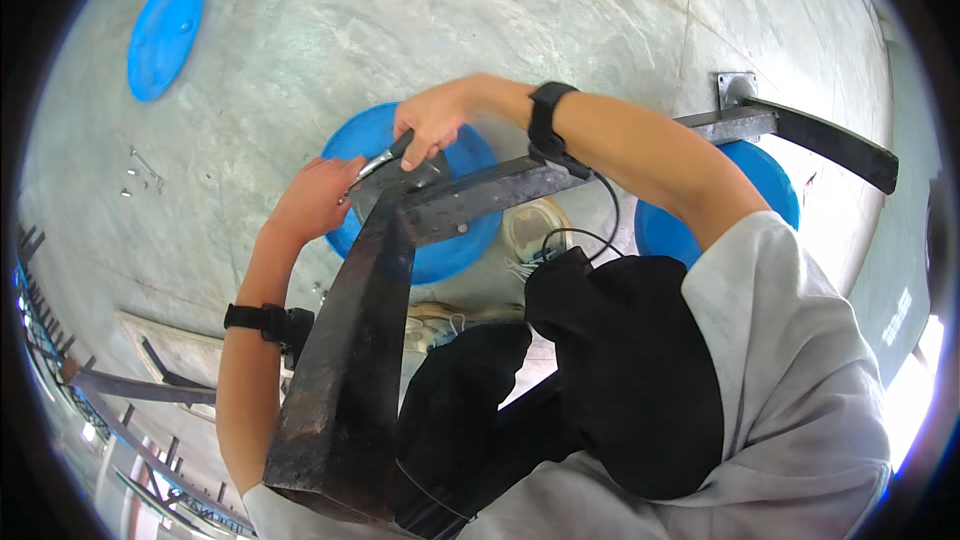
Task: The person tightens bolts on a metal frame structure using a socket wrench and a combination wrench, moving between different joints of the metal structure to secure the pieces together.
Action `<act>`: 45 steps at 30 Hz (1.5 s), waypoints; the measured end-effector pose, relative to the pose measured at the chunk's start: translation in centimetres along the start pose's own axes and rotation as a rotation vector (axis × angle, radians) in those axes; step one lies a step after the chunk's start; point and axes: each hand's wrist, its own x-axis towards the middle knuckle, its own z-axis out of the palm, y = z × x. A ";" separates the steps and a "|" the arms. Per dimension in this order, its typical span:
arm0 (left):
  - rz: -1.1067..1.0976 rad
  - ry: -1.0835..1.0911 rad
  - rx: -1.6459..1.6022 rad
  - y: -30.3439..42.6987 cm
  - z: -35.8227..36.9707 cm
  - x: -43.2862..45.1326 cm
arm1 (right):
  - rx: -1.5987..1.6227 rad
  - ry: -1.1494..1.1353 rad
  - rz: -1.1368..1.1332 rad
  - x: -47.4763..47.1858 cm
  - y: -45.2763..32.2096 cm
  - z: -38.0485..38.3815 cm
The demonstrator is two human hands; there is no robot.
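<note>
A ratchet wrench (381, 162) with a dark handle spans both hands above a dark steel frame. My right hand (433, 124) is closed round its handle end. At its head end is my left hand (321, 195), fingers curled round the metal; what the head sits on is hidden. Below the hands, a thick square steel post (352, 360) rises towards me, joined to a steel crossbeam (487, 199) that bears a bolt head (461, 228). The joint lies over a blue round plastic disc (450, 262). A flat steel plate, partly hidden, shows under the hands.
A spanner (147, 169) and several small nuts or bolts (126, 193) lie on the concrete floor at left. Another blue disc (166, 36) lies upper left. At right, the beam meets a curved steel piece (832, 142) and a plate (735, 86), by a blue round object (675, 232).
</note>
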 end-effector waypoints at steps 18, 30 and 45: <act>0.170 -0.036 0.166 0.5 1.2 1.1 | -0.110 0.202 0.024 -1.3 0.9 2.9; -0.457 0.381 -0.406 2.6 3.4 0.8 | -0.590 0.064 0.051 1.4 -4.0 -2.8; -0.103 0.290 -0.014 0.8 3.7 1.1 | -0.233 0.281 -0.136 -0.6 0.2 0.8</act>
